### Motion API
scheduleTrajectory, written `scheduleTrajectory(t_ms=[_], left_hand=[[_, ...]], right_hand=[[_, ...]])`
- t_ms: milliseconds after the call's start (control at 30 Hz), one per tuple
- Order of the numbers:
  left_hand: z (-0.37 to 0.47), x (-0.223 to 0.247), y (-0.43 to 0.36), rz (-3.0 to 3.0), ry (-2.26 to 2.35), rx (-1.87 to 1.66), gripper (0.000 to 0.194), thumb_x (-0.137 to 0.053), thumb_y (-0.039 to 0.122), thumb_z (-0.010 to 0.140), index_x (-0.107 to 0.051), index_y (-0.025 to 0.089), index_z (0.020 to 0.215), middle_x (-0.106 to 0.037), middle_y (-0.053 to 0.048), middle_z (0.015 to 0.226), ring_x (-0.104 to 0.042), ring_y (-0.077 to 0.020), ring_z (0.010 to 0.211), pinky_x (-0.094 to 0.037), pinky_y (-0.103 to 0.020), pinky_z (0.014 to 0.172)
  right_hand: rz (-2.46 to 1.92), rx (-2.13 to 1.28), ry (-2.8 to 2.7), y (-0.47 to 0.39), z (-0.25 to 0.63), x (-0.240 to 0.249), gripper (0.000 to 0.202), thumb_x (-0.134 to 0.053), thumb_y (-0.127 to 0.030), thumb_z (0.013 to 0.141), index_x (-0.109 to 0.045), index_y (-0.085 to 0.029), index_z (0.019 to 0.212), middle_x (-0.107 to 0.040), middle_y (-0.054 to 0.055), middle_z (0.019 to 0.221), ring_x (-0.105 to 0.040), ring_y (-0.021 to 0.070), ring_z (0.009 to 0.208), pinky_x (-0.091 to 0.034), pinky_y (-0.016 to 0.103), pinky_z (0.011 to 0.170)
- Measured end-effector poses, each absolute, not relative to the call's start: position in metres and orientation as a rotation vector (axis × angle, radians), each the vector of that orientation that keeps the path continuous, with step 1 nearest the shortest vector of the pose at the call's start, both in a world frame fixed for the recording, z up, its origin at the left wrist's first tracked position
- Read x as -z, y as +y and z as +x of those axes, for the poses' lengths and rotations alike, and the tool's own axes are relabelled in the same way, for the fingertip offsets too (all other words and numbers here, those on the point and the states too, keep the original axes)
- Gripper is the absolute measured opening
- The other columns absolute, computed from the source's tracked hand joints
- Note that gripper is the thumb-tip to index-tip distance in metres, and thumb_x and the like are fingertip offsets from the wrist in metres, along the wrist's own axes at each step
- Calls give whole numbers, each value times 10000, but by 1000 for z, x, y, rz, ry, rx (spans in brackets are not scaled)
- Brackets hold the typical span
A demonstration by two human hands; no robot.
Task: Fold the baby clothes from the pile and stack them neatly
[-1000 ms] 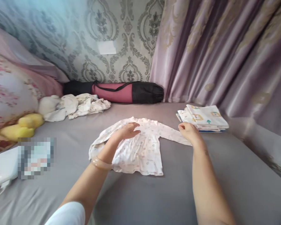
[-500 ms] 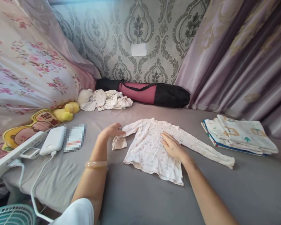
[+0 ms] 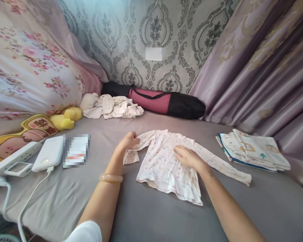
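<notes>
A small white long-sleeved shirt (image 3: 164,168) with a tiny scattered print lies spread on the grey bed sheet (image 3: 151,218). Its right-hand sleeve stretches out straight, while the left-hand one bends down to a folded cuff. My left hand (image 3: 130,140), with a pale bangle on its wrist, is closed on the bent sleeve near the fold; the fingertips are partly hidden. On the chest of the shirt my right hand (image 3: 188,157) rests flat, its fingers stretched out.
Folded printed cloths (image 3: 255,149) lie at the right. Crumpled clothes (image 3: 123,107) sit before a black and pink rolled bag (image 3: 151,100) by the wall. At the left are a power strip (image 3: 17,158), a white power bank (image 3: 49,153) with a cable, and yellow plush toys (image 3: 65,118).
My left hand's fingers have curled from apart to closed on the sleeve. My right hand stays flat on the shirt. The camera view has shifted slightly.
</notes>
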State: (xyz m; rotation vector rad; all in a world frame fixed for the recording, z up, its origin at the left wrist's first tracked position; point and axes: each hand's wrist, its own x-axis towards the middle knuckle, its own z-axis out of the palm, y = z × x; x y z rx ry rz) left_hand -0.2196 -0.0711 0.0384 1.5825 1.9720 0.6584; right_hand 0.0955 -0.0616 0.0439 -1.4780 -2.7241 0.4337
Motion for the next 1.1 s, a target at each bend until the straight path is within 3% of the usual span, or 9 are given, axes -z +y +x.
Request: scheduleTrajectory(t_ms=[233, 433, 667, 867, 967, 1100], left_hand=[[-221, -37, -67, 1744, 1840, -852, 250, -496, 279, 797, -631, 173, 979, -585, -2, 702, -529, -153, 650, -386, -236, 613], [-225, -40, -66, 1895, 1817, -802, 339, -485, 337, 838, -694, 187, 1059, -710, -88, 964, -624, -234, 900, -423, -282, 797], [-239, -51, -71, 1813, 1746, -633, 323, -525, 438, 778, -702, 175, 842, -614, -5, 672, -540, -167, 667, -365, -236, 594], [-266, -63, -81, 1591, 1832, -415, 339, -652, 527, 649, -603, 197, 589, -536, 25, 543, -481, -140, 580, -304, -227, 536], [-279, -64, -89, 1484, 1763, -530, 365, -708, 525, 592, -555, 196, 554, -475, 43, 501, -435, -121, 532, -272, -226, 505], [-291, -63, -97, 1341, 1582, -843, 347, -733, 482, 590, -557, 190, 652, -513, 47, 564, -450, -105, 535, -280, -206, 489]], right_hand=[[-1519, -356, -2527, -24, 20, -51, 358, -394, -201, 927, -617, -212, 1207, -621, 69, 1265, -558, 225, 1165, -409, 309, 966], [-1384, -377, -2591, 21, -25, -37, 450, -349, -123, 932, -521, -226, 1334, -554, 65, 1347, -535, 202, 1189, -395, 290, 963], [-1508, -309, -2529, 29, -35, -16, 288, -382, -255, 963, -590, -229, 1161, -577, 88, 1198, -598, 213, 991, -425, 300, 823], [-1572, -267, -2343, 25, -37, -2, 243, -375, -255, 971, -559, -215, 1126, -567, 86, 1148, -583, 203, 955, -408, 287, 775], [-1607, -264, -2247, 27, -38, 6, 239, -373, -252, 974, -557, -215, 1123, -561, 83, 1158, -574, 205, 968, -406, 289, 777], [-1595, -273, -2154, 28, -40, 13, 223, -387, -240, 971, -564, -207, 1102, -570, 81, 1150, -558, 202, 1008, -407, 287, 808]])
